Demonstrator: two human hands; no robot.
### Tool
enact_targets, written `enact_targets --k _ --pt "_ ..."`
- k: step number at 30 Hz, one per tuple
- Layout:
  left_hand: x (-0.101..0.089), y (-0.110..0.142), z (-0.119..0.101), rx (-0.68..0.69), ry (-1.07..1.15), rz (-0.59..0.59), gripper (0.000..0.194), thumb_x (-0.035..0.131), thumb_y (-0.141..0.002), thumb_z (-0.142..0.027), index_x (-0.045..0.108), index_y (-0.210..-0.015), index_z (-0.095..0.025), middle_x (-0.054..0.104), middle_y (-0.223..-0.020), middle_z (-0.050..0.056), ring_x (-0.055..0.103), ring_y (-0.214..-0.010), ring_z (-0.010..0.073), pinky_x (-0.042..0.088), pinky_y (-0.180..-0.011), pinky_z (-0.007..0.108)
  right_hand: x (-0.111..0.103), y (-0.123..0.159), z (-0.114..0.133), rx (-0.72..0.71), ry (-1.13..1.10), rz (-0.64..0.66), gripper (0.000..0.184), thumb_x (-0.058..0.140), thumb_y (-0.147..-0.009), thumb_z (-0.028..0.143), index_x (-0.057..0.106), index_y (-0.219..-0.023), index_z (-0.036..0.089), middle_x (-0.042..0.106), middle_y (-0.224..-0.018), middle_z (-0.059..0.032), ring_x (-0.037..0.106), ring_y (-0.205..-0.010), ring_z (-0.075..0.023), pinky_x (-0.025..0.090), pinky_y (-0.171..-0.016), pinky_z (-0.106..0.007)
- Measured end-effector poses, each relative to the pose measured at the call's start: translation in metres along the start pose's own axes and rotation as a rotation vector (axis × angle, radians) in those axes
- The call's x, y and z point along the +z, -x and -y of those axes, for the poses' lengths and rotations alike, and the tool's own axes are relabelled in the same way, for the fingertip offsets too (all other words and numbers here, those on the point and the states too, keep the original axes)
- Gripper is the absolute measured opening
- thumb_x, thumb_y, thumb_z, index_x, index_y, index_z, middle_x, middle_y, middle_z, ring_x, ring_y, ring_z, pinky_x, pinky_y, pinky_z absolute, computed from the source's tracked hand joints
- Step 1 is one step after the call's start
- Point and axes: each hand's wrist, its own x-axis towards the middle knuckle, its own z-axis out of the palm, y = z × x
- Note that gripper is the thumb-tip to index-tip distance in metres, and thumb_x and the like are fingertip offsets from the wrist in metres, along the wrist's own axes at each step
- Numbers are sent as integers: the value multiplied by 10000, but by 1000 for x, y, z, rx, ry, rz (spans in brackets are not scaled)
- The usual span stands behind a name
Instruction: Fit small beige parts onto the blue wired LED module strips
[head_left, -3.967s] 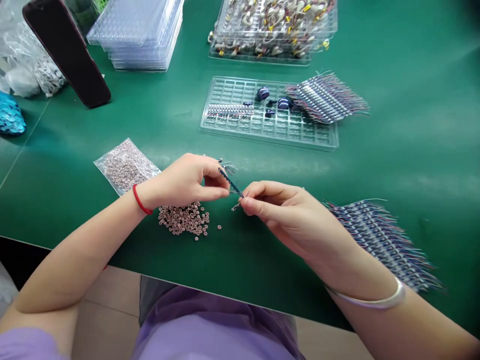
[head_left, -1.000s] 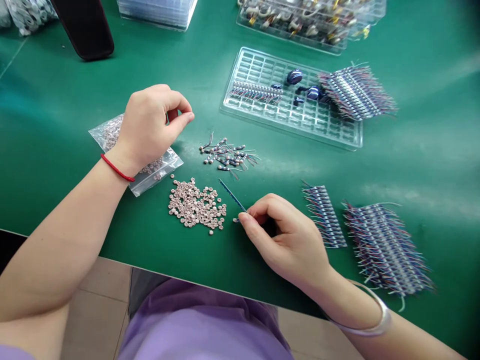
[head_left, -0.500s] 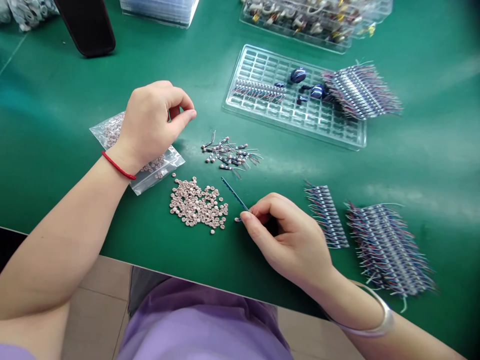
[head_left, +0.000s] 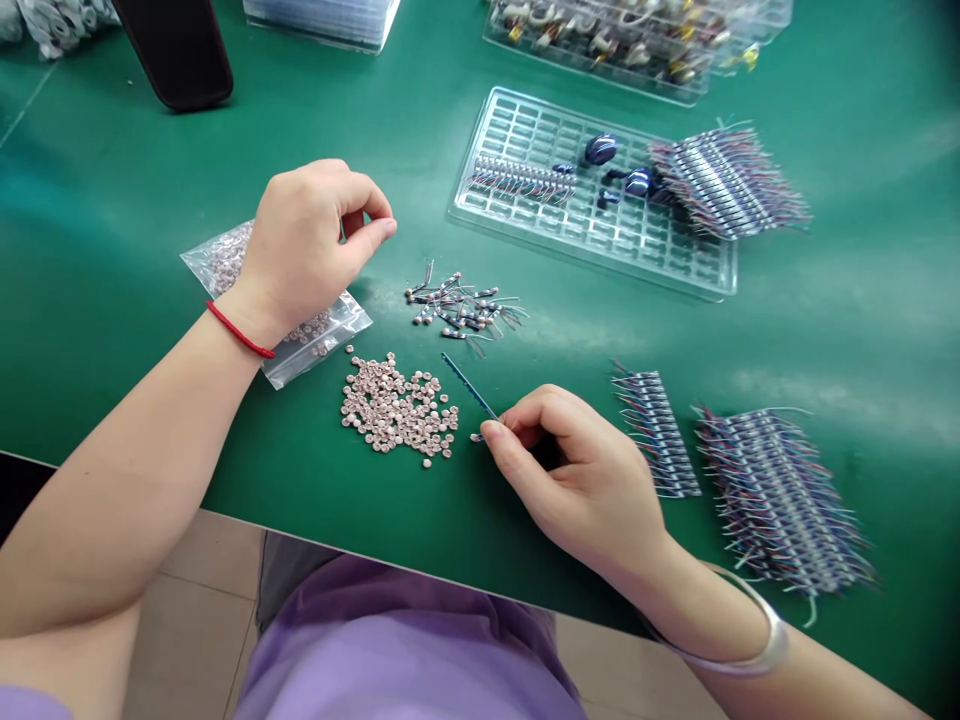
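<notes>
I am pinching one thin blue strip (head_left: 469, 386) between the thumb and forefinger of my right hand (head_left: 577, 460), its free end pointing towards eleven o'clock. One small part (head_left: 477, 437) is showing just beside those fingertips; I cannot tell whether I am holding it.

Counting from the strip, one heap of little discs (head_left: 394, 405), too many to number, is lying at nine o'clock, with one stray disc (head_left: 427, 463) just apart at eight. One loose pile of wired pieces (head_left: 465, 310), too tangled to count, is lying at twelve.

My left hand (head_left: 307, 235) is hanging between ten and eleven, thumb and forefinger pressing together; whether anything is between them I cannot tell. Beneath it, one clear bag (head_left: 351, 318) of discs is lying.

Two bundles of wires are lying between three and four: one narrow bundle (head_left: 658, 435) and, farther out, one wide bundle (head_left: 784, 500).

Between one and two, one clear tray (head_left: 547, 240) is holding one row of pieces (head_left: 519, 178) and two larger dark lumps (head_left: 601, 149), while a third bundle (head_left: 724, 185) is resting over its right end.

Farther off, one phone (head_left: 176, 50) is leaning between ten and eleven.
</notes>
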Motion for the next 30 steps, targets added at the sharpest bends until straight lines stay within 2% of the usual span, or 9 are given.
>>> enact_targets --k 2,5,6,8,10,11,15,20,30 --pt "-5 1 -10 -1 -35 11 100 659 -830 -275 652 -733 -253 626 -682 8 565 -699 185 446 -707 363 0 0 0 2 2 0 221 578 -872 125 459 -729 243 495 -639 18 471 -547 -144 382 -487 -282" --pt "-16 21 -47 88 -127 50 191 634 -869 -338 656 -721 -217 637 -715 34 567 -729 195 429 -689 361 0 0 0 -1 0 2 224 574 -876 125 455 -725 240 488 -639 21 467 -545 -141 383 -489 -277" --pt "-18 35 -63 157 -157 78 245 603 -892 -369 664 -721 -203 644 -730 46 565 -738 204 419 -680 367 0 0 0 -6 -4 1 222 570 -877 125 455 -725 238 486 -639 22 468 -547 -140 383 -490 -275" --pt "-16 69 -94 292 -208 115 219 585 -905 -280 683 -731 -190 654 -750 43 570 -735 196 396 -671 360 0 -1 -1 -17 -9 1 218 566 -878 123 455 -728 235 483 -638 24 470 -553 -138 384 -493 -269" --pt "-5 107 -115 309 -234 71 117 630 -881 -241 719 -864 -166 692 -857 48 585 -787 189 398 -720 355 0 -1 -1 -19 -11 -1 217 570 -877 121 456 -729 231 483 -641 25 471 -562 -136 387 -498 -262" --pt "2 123 -121 271 -242 67 149 643 -884 -270 719 -954 -163 703 -935 53 589 -834 184 399 -760 352 0 -1 -1 -17 -12 0 218 574 -877 120 457 -728 228 484 -643 25 471 -566 -135 389 -500 -259" --pt "23 155 -123 142 -280 71 361 643 -887 -408 661 -1199 -226 681 -1155 60 562 -1049 205 369 -879 360 1 -1 -1 -12 -11 1 217 578 -881 118 463 -731 224 489 -652 21 472 -574 -134 394 -505 -259" --pt "23 151 -120 126 -289 126 395 633 -882 -447 652 -1224 -250 653 -1230 47 534 -1105 214 354 -924 359 2 0 -1 -6 -21 3 219 568 -886 111 460 -733 224 482 -651 22 465 -579 -135 389 -500 -256" --pt "22 150 -121 97 -269 115 420 667 -855 -457 655 -1208 -231 673 -1199 41 532 -1093 202 362 -905 363 1 -2 1 -21 -40 -1 214 576 -875 88 479 -740 222 492 -647 22 476 -566 -132 396 -490 -251"
